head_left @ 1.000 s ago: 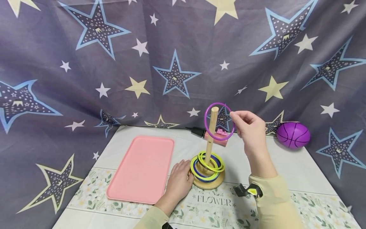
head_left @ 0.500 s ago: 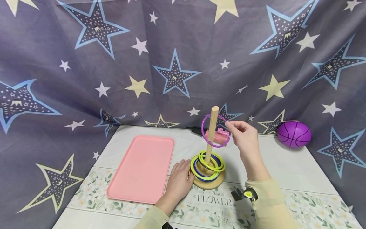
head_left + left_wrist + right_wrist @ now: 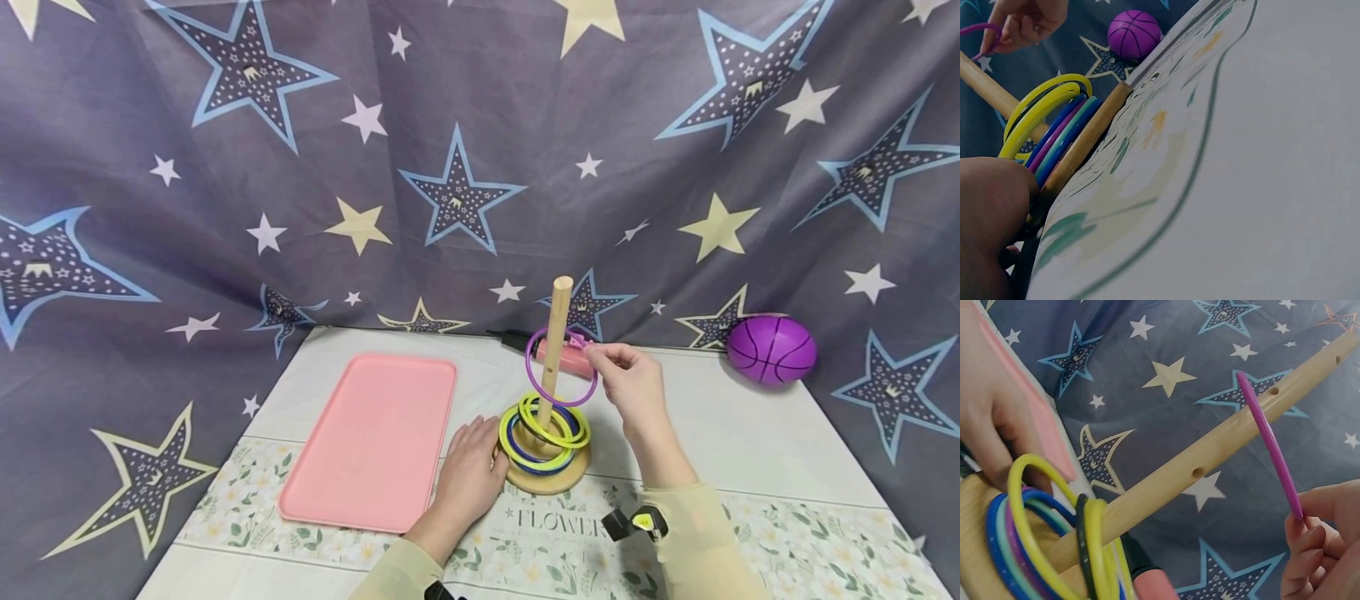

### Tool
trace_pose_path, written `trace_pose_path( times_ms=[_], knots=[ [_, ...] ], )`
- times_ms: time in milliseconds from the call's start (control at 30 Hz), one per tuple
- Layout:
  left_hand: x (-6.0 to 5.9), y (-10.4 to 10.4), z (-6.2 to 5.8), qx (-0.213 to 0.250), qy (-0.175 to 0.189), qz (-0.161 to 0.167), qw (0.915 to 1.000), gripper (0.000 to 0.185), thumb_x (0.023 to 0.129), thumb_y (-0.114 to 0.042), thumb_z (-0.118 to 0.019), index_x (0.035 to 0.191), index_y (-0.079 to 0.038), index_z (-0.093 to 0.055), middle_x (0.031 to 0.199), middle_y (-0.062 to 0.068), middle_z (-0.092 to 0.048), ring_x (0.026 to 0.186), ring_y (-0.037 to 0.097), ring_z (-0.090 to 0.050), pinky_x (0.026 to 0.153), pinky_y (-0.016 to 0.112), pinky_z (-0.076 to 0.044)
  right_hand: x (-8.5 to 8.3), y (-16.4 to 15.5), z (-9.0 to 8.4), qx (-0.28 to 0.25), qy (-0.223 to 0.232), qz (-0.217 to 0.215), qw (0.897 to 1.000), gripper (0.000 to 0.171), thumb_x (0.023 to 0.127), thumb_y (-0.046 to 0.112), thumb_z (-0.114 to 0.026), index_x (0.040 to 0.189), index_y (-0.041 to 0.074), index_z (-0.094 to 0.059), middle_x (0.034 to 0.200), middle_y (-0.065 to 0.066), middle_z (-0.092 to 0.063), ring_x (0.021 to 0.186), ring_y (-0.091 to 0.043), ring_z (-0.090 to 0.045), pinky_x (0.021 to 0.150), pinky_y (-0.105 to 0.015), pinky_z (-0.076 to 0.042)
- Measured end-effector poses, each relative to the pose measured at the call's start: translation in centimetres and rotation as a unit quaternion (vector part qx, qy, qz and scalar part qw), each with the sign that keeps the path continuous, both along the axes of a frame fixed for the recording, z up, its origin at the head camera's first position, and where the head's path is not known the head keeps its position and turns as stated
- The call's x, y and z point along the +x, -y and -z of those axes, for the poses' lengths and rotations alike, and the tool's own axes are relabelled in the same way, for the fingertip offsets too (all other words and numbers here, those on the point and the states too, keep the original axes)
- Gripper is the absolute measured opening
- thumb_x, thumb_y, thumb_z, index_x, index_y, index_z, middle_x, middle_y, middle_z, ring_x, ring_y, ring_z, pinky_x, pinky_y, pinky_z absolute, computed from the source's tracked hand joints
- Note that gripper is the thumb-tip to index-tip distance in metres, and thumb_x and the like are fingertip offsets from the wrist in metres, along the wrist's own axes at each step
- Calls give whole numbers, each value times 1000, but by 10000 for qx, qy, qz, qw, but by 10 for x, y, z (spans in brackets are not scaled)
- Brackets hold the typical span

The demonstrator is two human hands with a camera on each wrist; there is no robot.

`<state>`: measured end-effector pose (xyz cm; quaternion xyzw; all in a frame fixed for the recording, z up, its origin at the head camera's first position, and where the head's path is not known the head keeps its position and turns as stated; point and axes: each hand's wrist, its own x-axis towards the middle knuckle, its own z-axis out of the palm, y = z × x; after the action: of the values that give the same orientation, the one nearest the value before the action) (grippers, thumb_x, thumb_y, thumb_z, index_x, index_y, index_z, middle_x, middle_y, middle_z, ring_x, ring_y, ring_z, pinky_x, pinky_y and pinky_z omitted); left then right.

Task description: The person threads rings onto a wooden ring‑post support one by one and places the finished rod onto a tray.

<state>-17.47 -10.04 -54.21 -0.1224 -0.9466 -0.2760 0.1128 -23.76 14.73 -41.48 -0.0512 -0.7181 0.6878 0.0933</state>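
Centrally, near the front edge of the table (image 3: 750,442), I see the wooden peg (image 3: 556,333) standing upright on its round base (image 3: 547,479), with a stack of yellow, blue and purple rings (image 3: 545,433) lying around its foot. My right hand (image 3: 630,383) pinches the purple ring (image 3: 561,367) at its right rim between thumb and fingertips; the ring is already threaded over the peg, held tilted about halfway down the shaft and above the stacked rings. The right wrist view shows the ring edge-on across the peg, with bare shaft between it and the stack. My left hand (image 3: 468,475) rests flat with relaxed fingers on the table, touching the left side of the base and gripping nothing. A pink tray (image 3: 375,437) lies just left of that hand, toward the left edge. A purple ball (image 3: 771,350) sits at the back right corner, well apart from the peg. A pink box (image 3: 576,360) lies at the back edge behind the peg. Bare table surface extends right of the base toward the right edge.
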Motion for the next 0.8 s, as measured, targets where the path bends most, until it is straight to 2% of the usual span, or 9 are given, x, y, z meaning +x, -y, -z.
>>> trace_pose_path(
  times_ms=[400, 800],
  knots=[
    [-1, 1, 1, -60, 27, -29, 10000, 52, 109, -22, -64, 158, -5, -59, 161, 16, -58, 157, 38, -44, 134, 57, -25, 2, -4, 28, 251, 361, 11, 9990, 28, 101, 23, -84, 105, -4, -77, 70, 8, -58, 53, -3, -43, 46, -19, -36],
    [-1, 0, 1, -62, 39, -28, 10000, 52, 110, -24, -64, 159, -6, -58, 161, 16, -59, 157, 38, -44, 134, 57, -24, 0, -6, 53, 722, 644, 86, 9953, 27, 101, 23, -83, 106, -3, -78, 77, 8, -62, 64, -5, -49, 54, -19, -44]
  ],
)
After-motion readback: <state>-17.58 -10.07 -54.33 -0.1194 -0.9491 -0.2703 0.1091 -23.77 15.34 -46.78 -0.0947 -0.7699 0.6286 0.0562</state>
